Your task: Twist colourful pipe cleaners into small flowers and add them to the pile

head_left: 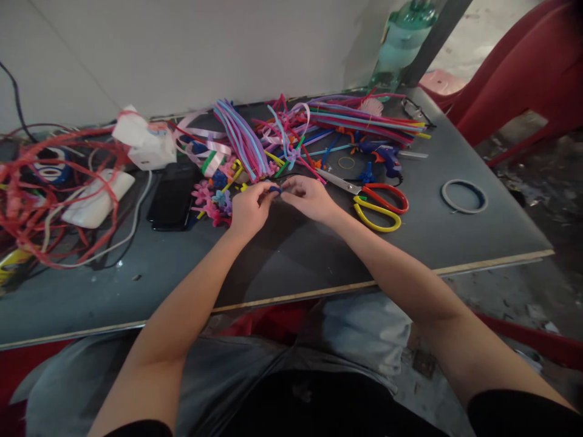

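Observation:
A small dark blue pipe cleaner piece is pinched between the fingertips of both hands above the dark table. My left hand grips it from the left, and my right hand from the right; the fingers cover most of it. Finished-looking pink and blue pipe cleaner flowers lie just left of my left hand. Behind the hands is a bundle of purple, pink and light blue pipe cleaners. Scissors with red and yellow handles rest to the right of my right hand.
A blue glue gun lies behind the scissors, and a tape roll sits at right. Leftward are a black phone, a tissue pack and tangled red string. A green bottle stands at the back.

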Demonstrator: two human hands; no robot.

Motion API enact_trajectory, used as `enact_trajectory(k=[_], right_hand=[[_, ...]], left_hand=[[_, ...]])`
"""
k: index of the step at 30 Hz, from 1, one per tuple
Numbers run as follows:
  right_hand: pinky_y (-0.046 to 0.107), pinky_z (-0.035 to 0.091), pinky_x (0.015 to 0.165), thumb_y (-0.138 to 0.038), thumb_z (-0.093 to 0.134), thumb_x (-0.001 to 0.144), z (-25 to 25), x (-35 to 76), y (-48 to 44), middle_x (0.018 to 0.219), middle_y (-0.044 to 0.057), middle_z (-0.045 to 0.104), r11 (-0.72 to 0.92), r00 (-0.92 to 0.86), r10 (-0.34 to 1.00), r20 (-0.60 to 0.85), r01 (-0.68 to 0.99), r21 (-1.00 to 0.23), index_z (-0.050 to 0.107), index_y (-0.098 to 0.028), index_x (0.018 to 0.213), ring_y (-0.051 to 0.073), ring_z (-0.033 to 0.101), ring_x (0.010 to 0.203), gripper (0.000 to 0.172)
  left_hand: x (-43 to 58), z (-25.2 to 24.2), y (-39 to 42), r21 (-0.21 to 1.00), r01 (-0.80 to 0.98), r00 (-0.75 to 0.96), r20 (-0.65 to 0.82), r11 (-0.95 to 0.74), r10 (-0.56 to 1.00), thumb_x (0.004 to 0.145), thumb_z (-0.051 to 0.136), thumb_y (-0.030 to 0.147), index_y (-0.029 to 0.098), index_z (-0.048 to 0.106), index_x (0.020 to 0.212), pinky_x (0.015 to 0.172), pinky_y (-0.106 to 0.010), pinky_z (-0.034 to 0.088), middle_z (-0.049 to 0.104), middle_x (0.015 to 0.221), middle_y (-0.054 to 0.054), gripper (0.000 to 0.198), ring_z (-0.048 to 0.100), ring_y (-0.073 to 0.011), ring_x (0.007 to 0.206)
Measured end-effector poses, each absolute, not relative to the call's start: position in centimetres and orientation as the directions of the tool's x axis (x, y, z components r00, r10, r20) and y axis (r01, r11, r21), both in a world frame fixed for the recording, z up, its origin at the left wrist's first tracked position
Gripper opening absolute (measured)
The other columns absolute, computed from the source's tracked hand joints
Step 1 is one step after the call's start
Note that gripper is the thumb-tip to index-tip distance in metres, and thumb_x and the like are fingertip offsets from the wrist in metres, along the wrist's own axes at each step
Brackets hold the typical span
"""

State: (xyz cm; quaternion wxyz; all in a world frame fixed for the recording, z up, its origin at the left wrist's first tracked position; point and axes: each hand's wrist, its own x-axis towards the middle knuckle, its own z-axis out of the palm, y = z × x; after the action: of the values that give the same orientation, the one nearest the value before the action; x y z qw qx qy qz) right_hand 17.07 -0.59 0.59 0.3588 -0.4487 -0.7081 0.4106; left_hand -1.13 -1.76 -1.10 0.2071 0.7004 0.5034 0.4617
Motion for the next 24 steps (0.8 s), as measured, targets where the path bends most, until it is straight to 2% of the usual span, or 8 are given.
enact_trajectory(k=[4,6,8,11,13,18,22,24], right_hand=[[0.03,0.041,0.069,-0.019,0.064,0.083,1.4,18.0,-0.8,0.081,0.004,0.071,0.384,-0.272,0.923,0.271,0.617,-0.687,0.07,-0.018,0.098,0.017,0.061,0.073,0.016],[0.031,0.042,0.072,-0.02,0.062,0.087,1.6,18.3,-0.8,0.089,0.006,0.075,0.424,-0.269,0.903,0.334,0.67,-0.61,0.072,-0.019,0.095,0.019,0.064,0.078,0.013],[0.032,0.042,0.073,-0.023,0.06,0.09,1.7,18.4,-0.8,0.095,0.007,0.077,0.437,-0.239,0.891,0.386,0.682,-0.586,0.072,-0.019,0.097,0.02,0.065,0.08,0.014],[0.032,0.045,0.074,-0.027,0.06,0.092,1.5,18.2,-0.8,0.096,0.007,0.077,0.417,-0.13,0.886,0.444,0.641,-0.645,0.071,-0.02,0.098,0.019,0.066,0.079,0.015],[0.031,0.047,0.075,-0.028,0.061,0.091,1.2,17.8,-0.9,0.09,0.006,0.076,0.391,-0.056,0.896,0.44,0.568,-0.724,0.07,-0.019,0.094,0.019,0.067,0.08,0.013],[0.029,0.052,0.071,-0.029,0.061,0.091,0.2,16.4,-1.2,0.079,0.006,0.073,0.258,-0.057,0.966,0.252,0.25,-0.933,0.071,-0.015,0.088,0.015,0.067,0.072,0.018],[0.029,0.055,0.074,-0.031,0.064,0.089,-0.6,15.6,-1.2,0.085,0.006,0.074,0.252,-0.124,0.964,0.234,0.157,-0.955,0.075,-0.014,0.091,0.015,0.069,0.078,0.02],[0.03,0.055,0.077,-0.029,0.063,0.089,-0.6,15.6,-1.2,0.087,0.006,0.075,0.283,-0.156,0.953,0.26,0.154,-0.947,0.076,-0.014,0.089,0.015,0.069,0.08,0.02]], left_hand=[[-1.3,-1.9,-0.9,0.866,0.377,-0.007,0.357,-0.329,0.934,0.084,0.071,0.03,0.021,0.075,0.089,0.055,-0.025,0.045,0.063,0.056,0.003,0.011,0.058,-0.012,0.049],[-1.3,-2.1,-0.4,0.932,0.238,-0.021,0.285,-0.272,0.958,0.082,0.075,0.037,0.02,0.073,0.085,0.048,-0.024,0.039,0.057,0.053,0.004,0.018,0.05,-0.0099,0.044],[-1.3,-2.0,-0.2,0.969,0.102,0.005,0.225,-0.224,0.974,0.076,0.08,0.049,0.02,0.071,0.081,0.044,-0.024,0.035,0.055,0.054,0.004,0.031,0.046,-0.0085,0.043],[-1.0,-1.5,-0.4,0.981,-0.02,0.068,0.194,-0.193,0.979,0.066,0.084,0.068,0.02,0.068,0.077,0.043,-0.024,0.034,0.054,0.057,0.003,0.051,0.044,-0.0077,0.044],[-0.8,-1.2,-0.7,0.98,-0.05,0.1,0.197,-0.193,0.975,0.062,0.084,0.073,0.021,0.068,0.078,0.044,-0.025,0.035,0.055,0.059,0.003,0.057,0.045,-0.0079,0.046],[-0.6,-1.3,-0.9,0.977,-0.03,0.148,0.215,-0.213,0.965,0.063,0.085,0.071,0.021,0.071,0.083,0.047,-0.025,0.04,0.058,0.06,0.002,0.056,0.051,-0.0106,0.051],[-0.7,-1.5,-0.9,0.977,0.011,0.102,0.209,-0.211,0.973,0.065,0.086,0.065,0.021,0.073,0.082,0.049,-0.025,0.042,0.064,0.064,0.0,0.05,0.052,-0.0108,0.052],[-0.6,-1.4,-0.9,0.977,0.023,0.066,0.208,-0.21,0.976,0.065,0.086,0.065,0.02,0.073,0.083,0.054,-0.026,0.047,0.066,0.066,-0.001,0.051,0.059,-0.013,0.058]])
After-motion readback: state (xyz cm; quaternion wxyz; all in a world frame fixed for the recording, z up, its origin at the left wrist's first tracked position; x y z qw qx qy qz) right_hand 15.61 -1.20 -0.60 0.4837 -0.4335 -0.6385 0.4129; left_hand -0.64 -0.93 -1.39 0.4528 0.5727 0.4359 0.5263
